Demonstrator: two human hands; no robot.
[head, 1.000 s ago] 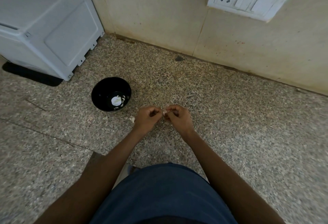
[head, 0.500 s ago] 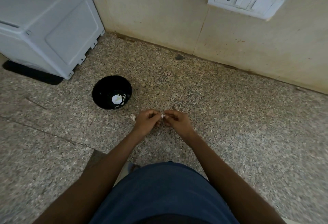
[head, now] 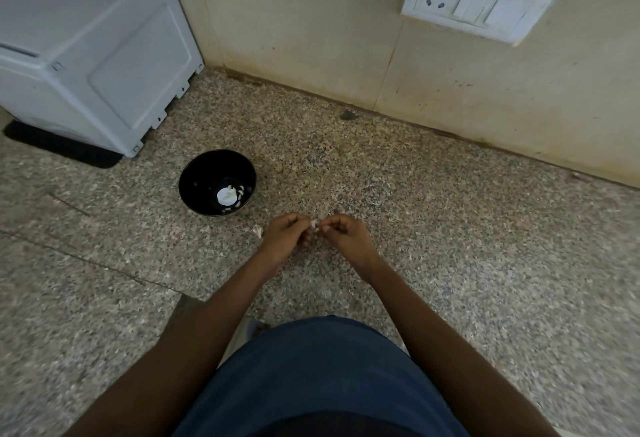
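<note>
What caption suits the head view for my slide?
Left hand and right hand pinch one small white piece above the speckled stone counter, near a round black bowl holding white pieces.

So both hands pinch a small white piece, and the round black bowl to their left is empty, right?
Not quite: in the head view the round black bowl holds white pieces at its bottom. Otherwise yes, the left hand and right hand both pinch the small white piece.

I count one black bowl (head: 194, 182), one white appliance (head: 104, 55), one switch plate (head: 478, 3), one pinched white piece (head: 314, 224), one loose scrap (head: 257, 229).
</note>
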